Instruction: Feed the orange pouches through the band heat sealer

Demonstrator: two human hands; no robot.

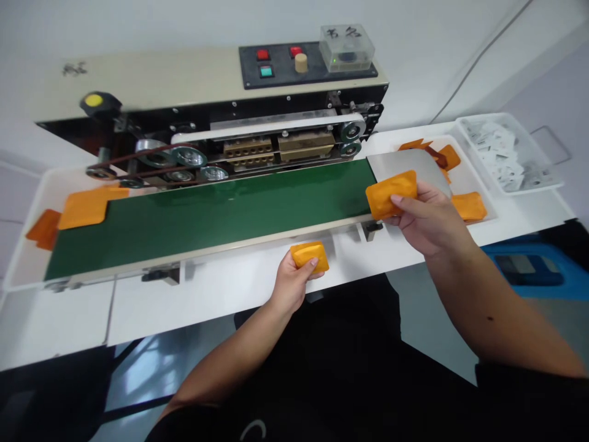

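My right hand (427, 218) pinches an orange pouch (391, 193) between thumb and fingers, over the right end of the green conveyor belt (239, 212). Lower and to the left, in front of the belt's edge, my left hand (292, 279) is closed on orange pouches (309, 253); they overlap, and I cannot tell how many. Behind the belt stands a band sealing machine (184, 92) with rollers and drive bands. Another orange pouch (85, 207) lies at the belt's left end, partly over a white bin.
At the right, a white bin (488, 190) holds orange pouches beside a metal plate (409, 162). Farther right, a clear bin (554, 178) contains small white packets. The left bin (23, 252) has orange pouches too. A black knob (101, 105) juts from the machine. A blue stool (570, 270) stands below.
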